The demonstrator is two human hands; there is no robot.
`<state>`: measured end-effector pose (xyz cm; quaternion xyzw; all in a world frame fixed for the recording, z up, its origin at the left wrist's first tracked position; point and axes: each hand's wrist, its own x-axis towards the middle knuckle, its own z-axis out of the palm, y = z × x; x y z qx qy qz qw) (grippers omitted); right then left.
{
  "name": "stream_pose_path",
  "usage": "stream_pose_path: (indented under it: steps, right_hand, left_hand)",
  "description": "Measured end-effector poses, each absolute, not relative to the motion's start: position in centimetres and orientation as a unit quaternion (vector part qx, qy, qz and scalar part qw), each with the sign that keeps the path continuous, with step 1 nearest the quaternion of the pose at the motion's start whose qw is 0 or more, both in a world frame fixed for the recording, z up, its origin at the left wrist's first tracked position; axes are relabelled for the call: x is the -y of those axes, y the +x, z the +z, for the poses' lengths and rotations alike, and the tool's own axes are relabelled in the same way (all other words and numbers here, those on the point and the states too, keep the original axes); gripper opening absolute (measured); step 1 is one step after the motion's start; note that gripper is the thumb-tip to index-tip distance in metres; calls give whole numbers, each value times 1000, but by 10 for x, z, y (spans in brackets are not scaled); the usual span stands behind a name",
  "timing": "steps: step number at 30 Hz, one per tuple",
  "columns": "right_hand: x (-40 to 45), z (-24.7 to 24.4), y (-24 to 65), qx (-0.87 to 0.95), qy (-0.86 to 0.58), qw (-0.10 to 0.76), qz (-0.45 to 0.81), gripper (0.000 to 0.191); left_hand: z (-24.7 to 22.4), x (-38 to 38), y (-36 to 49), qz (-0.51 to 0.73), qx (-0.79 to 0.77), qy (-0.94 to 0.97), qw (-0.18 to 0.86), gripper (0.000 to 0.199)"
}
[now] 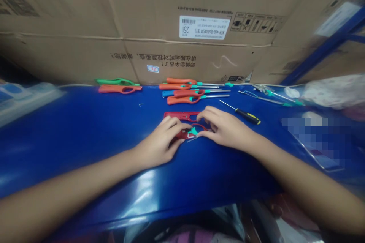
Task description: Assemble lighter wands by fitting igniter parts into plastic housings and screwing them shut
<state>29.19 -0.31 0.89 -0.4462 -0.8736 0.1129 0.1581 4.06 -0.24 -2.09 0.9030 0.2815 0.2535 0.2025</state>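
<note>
Between the thumb and fingers of our left hand [168,140] we hold the rear of a red casing [179,136]; our right hand [225,127] curls over its front end, though whether it pinches or only touches, we cannot tell. That casing lies on the blue table [114,140] in front of us, open, with a teal piece [193,131] showing in it between our hands. Just beyond is another red shell piece [181,115], apart from it, so we judge the casing part-way: inner piece in place or nearly so, the two halves unjoined. Whether any screws are in, we cannot see. Our screwdriver [248,116] lies unheld beyond the right hand. Farther back, several lighters [182,100] with metal tubes look whole, while a green handle [114,81] and an orange handle [119,89] show no tube.
</note>
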Motion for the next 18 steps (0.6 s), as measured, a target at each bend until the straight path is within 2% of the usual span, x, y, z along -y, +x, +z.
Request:
stream_pose_path:
  steps: [3,11,18]
  right_hand:
    - [-1,7,294,862,-447,181,155,40]
    - [-8,9,301,864,-397,213,224,23]
    - [-7,13,304,899,-338,165,225,5]
  left_hand:
    - [-22,1,41,251,-269,906,208,37]
    - [-23,1,42,231,-271,916,184,36]
    - [-21,2,40,227,-267,922,166,26]
